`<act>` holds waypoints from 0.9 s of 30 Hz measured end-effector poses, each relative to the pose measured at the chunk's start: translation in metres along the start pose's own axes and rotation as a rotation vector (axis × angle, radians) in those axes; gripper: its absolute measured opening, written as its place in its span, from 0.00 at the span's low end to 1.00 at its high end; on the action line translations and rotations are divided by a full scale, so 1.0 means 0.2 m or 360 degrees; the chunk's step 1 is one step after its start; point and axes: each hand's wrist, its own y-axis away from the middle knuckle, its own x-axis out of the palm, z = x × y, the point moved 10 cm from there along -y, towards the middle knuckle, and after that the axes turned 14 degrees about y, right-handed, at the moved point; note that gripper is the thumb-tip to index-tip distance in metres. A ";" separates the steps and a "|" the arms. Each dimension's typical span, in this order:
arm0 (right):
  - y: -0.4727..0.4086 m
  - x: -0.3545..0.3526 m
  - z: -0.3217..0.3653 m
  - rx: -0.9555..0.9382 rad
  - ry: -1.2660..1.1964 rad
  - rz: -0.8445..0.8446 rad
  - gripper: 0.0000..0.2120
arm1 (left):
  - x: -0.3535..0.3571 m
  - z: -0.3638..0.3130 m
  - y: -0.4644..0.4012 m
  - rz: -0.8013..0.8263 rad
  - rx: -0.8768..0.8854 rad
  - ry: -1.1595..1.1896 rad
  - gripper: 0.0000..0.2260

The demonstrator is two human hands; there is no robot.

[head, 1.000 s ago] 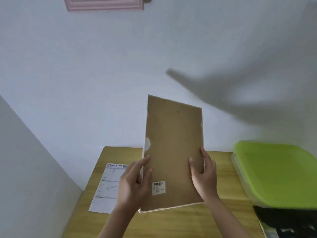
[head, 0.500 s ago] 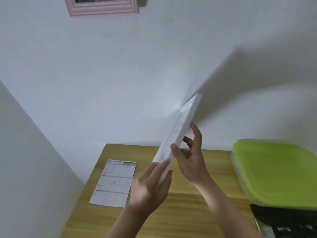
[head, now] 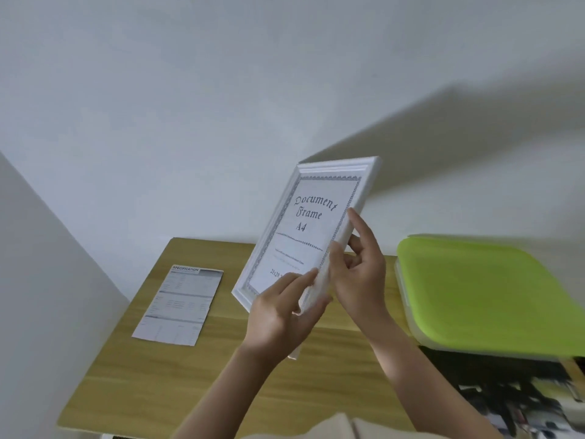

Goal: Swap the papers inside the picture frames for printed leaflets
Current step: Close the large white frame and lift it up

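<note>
leaflet (head: 181,305) on table (head: 152,384), L of frame (head: 304,229)

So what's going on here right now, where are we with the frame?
A person holds a white picture frame up over the wooden table, gripped by the left hand and right hand. Its front faces the camera, with the "Document Frame A4" insert inside. A printed leaflet lies flat on the table, not yet swapped in.
</note>
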 end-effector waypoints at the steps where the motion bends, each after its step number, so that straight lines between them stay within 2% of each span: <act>1: -0.01 -0.03 -0.02 0.0018 -0.0027 -0.0023 0.23 | -0.01 0.01 -0.01 -0.0024 -0.0042 0.0010 0.18; 5: -0.08 -0.16 -0.06 0.0034 -0.0151 -0.0083 0.20 | -0.16 0.21 -0.07 -0.0220 -0.0338 -0.0173 0.21; 7: -0.12 -0.21 -0.05 -0.0028 -0.0159 -0.0101 0.20 | -0.24 0.36 -0.09 -0.0229 -0.0573 -0.0241 0.19; 9: -0.15 -0.25 -0.02 -0.0118 -0.0137 -0.0137 0.21 | -0.26 0.45 -0.12 -0.0139 -0.0749 -0.0014 0.13; 12: -0.22 -0.29 0.05 -0.0235 -0.0138 -0.0187 0.22 | -0.27 0.49 -0.18 -0.0110 -0.0896 0.0337 0.14; 18: -0.47 -0.41 0.27 -0.0524 -0.0217 -0.0345 0.21 | -0.34 0.33 -0.49 -0.0254 -0.0740 0.0720 0.19; 27: -0.94 -0.57 0.80 -0.0928 -0.0353 -0.0632 0.18 | -0.51 0.00 -1.14 -0.0411 -0.0235 0.0827 0.23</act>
